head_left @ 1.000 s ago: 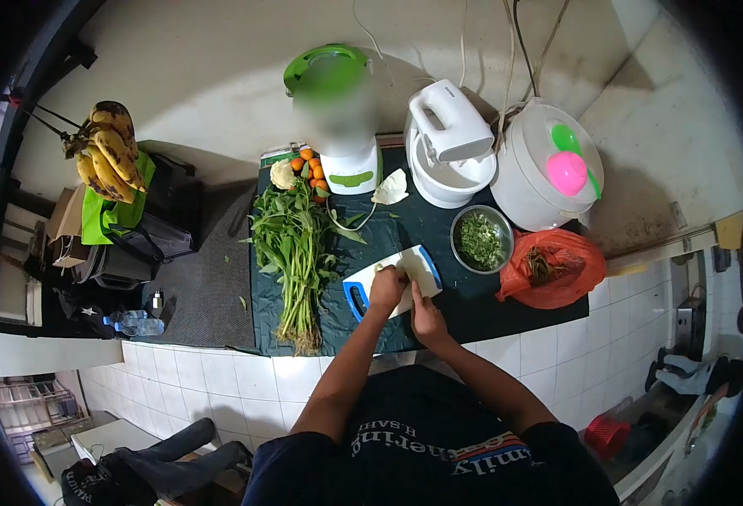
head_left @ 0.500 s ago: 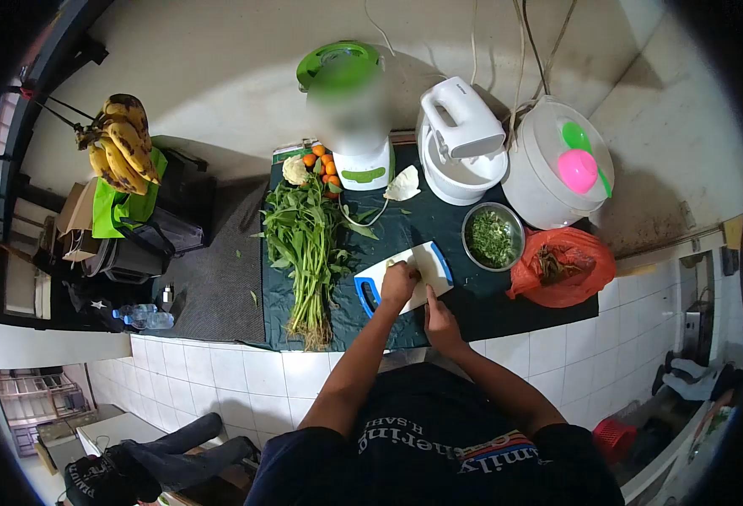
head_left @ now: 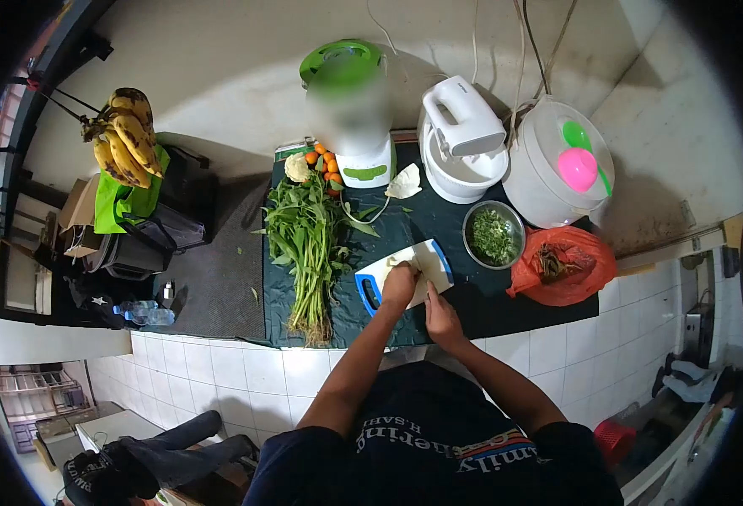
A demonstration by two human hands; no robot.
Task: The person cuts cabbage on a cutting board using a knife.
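Leafy greens (head_left: 306,253) lie left of our fingers. Our left hand (head_left: 402,282) curls over the white cutting board (head_left: 429,258) beneath, its pinch hidden. Our right hand (head_left: 441,320) points a finger; we cannot tell its grip. Rightward sits a metal bowl (head_left: 518,237).

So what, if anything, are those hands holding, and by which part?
That can't be told: the left hand is curled over the cutting board, hiding its grip, and anything in the right hand beside it is too small to make out.
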